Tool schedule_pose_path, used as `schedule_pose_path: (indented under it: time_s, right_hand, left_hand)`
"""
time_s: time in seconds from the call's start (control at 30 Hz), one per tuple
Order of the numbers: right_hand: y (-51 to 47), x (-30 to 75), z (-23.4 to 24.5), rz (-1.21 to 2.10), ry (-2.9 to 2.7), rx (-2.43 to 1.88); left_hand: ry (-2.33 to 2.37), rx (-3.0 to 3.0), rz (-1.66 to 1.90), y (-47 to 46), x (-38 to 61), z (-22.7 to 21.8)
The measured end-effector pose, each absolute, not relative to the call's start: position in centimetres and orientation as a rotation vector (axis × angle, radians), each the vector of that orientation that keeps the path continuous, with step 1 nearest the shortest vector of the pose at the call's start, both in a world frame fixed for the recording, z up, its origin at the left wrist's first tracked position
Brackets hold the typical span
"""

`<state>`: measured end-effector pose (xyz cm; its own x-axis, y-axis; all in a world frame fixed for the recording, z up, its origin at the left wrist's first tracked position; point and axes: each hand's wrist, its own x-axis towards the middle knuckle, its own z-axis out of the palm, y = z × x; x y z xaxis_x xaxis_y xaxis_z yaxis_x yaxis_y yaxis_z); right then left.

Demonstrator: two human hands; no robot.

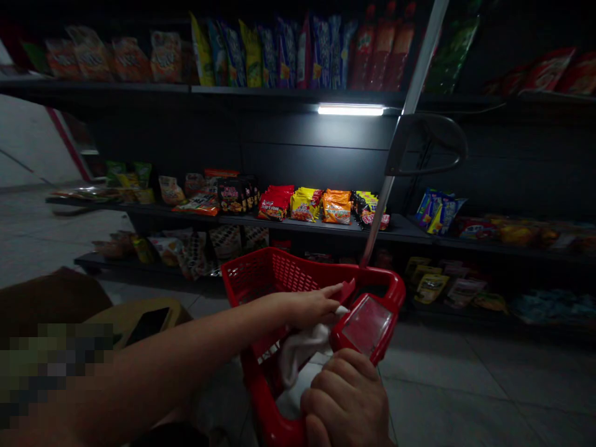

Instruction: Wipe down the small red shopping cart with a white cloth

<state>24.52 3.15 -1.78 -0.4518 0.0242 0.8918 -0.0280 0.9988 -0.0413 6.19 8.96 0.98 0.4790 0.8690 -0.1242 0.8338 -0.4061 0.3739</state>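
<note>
A red plastic shopping basket (298, 273) with slotted walls stands before me. My left hand (316, 305) reaches across it, its fingers bent round part of a white cloth (302, 347) against the red rim. The rest of the cloth hangs below that hand, inside the red frame. Nearer to me, my right hand (349, 397) is closed round the red frame beside a panel (365, 323) with a clear cover. What lies under its palm is hidden. A metal pole (410, 105) with a grey loop handle (426, 171) rises from the basket's far side.
Dark shelves (288, 223) stretch across the front, holding noodle packets (338, 208), snack bags (321, 53) and bottles (384, 49). A lamp strip (350, 110) glows under the upper shelf. At left, a dark phone (148, 326) lies on an olive surface (179, 315). Tiled floor (447, 372) shows at right.
</note>
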Motion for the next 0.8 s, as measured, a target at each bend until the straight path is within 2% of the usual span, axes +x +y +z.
schedule_pose_path:
  time_s: [0.17, 0.3, 0.43, 0.6, 0.8]
  right_hand:
    - [3.1, 24.4, -1.9, 0.038, -2.07, 0.02]
    - [4.3, 25.3, -1.2, 0.145, -2.105, -0.038]
    - [5.4, 25.9, -0.9, 0.215, -2.182, -0.048]
    - [5.6, 26.0, -1.0, 0.215, -2.179, -0.021]
    - [5.4, 26.1, -1.0, 0.221, -2.175, -0.018]
  left_hand:
    - [1.682, 2.481, 0.291, 15.4, 8.8, 0.3]
    - [1.609, 2.385, 0.394, 15.8, 8.2, -0.9]
    - [1.486, 2.293, 0.304, 11.5, 5.1, -0.7]
    - [1.274, 2.133, 0.182, 3.9, 2.3, 2.0]
    - [1.234, 1.941, 0.32, -1.2, 1.9, 4.9]
